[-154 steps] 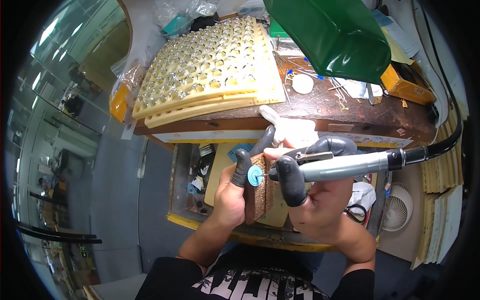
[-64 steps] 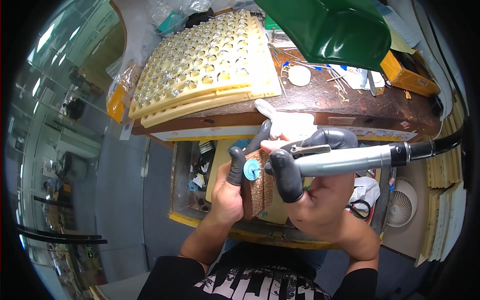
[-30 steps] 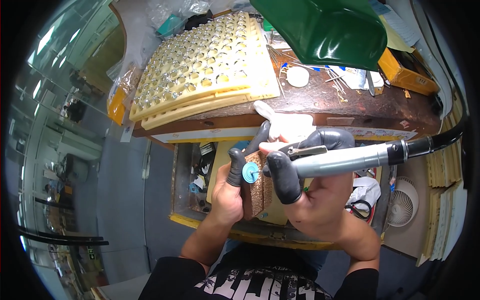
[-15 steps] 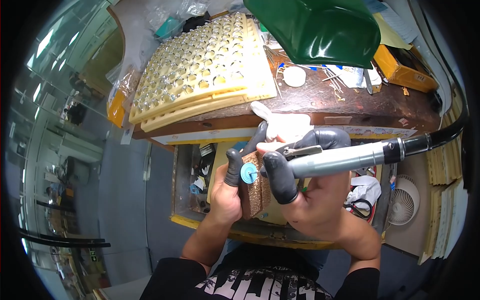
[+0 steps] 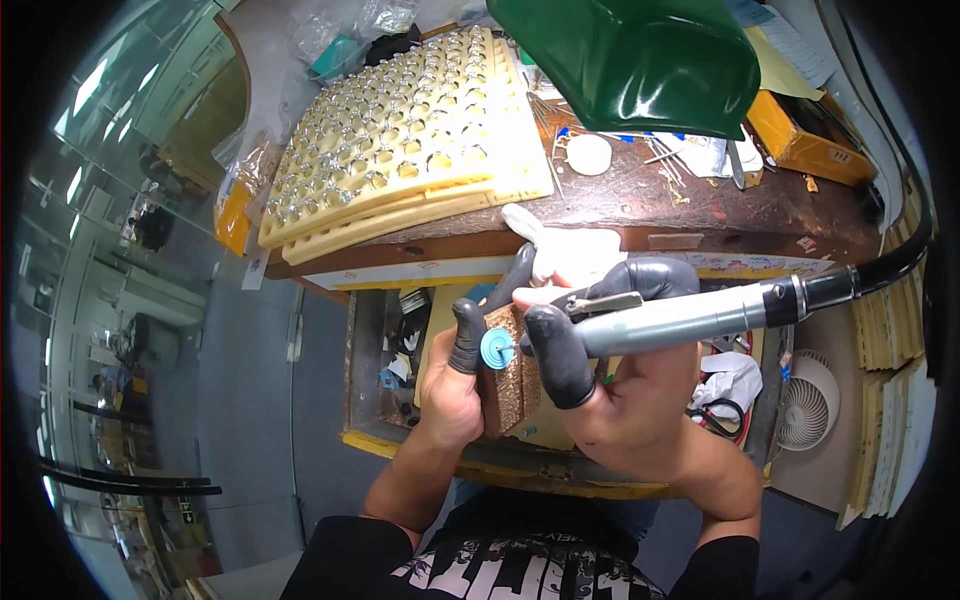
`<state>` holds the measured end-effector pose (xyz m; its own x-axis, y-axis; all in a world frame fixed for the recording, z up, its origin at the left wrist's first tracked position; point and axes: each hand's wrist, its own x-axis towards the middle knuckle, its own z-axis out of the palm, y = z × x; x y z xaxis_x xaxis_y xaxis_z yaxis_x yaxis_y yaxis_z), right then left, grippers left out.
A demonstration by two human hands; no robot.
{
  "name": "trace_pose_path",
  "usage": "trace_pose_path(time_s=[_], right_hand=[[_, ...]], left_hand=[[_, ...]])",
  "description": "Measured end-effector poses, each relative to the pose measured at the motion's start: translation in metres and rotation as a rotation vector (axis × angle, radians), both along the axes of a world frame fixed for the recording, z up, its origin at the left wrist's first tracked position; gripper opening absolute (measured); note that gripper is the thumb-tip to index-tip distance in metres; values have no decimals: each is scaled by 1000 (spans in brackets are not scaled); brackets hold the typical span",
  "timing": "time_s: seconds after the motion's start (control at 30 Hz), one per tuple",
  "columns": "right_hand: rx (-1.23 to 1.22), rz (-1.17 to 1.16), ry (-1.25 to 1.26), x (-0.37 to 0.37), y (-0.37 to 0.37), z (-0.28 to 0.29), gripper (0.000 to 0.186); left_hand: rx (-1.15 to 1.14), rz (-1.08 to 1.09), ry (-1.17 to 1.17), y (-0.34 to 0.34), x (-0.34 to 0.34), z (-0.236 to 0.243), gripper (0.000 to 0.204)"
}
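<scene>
My left hand, with black finger cots on thumb and finger, grips a brown block with a grainy, glittering face. A grey rotary handpiece lies in my right hand, whose fingers also wear black cots and are closed around its front end. On the handpiece's thin shaft sits a light-blue disc, at the block's upper part beside my left thumb. Whether the disc touches the block, I cannot tell. Behind my fingers, a white peg-like rest juts from the bench edge.
Yellow trays carrying many shiny rings stand at the bench's back left. A green shade hangs above. Beneath my hands is an open drawer with tools and scraps. A black cable runs up the right, near a white fan.
</scene>
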<state>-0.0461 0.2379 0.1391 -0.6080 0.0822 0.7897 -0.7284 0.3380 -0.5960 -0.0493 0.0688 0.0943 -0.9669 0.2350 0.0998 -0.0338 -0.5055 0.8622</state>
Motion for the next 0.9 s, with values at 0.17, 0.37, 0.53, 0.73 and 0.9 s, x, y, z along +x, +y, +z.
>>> trace_pose_path(time_s=[0.17,0.37,0.53,0.73,0.9], right_hand=[[-4,-22,-28,2,1,1,21],[-36,11,-42,1,0,-3,21],[22,-11,-8,0,2,-4,22],[-48,35,-42,0,1,-8,23],[44,21,-195,13,3,8,18]], left_hand=[[45,-16,-10,-2,-1,-4,47],[-111,31,42,-3,0,-3,42],[-74,16,17,-2,0,-1,38],[-36,5,37,1,2,2,38],[-3,-24,58,3,4,9,40]])
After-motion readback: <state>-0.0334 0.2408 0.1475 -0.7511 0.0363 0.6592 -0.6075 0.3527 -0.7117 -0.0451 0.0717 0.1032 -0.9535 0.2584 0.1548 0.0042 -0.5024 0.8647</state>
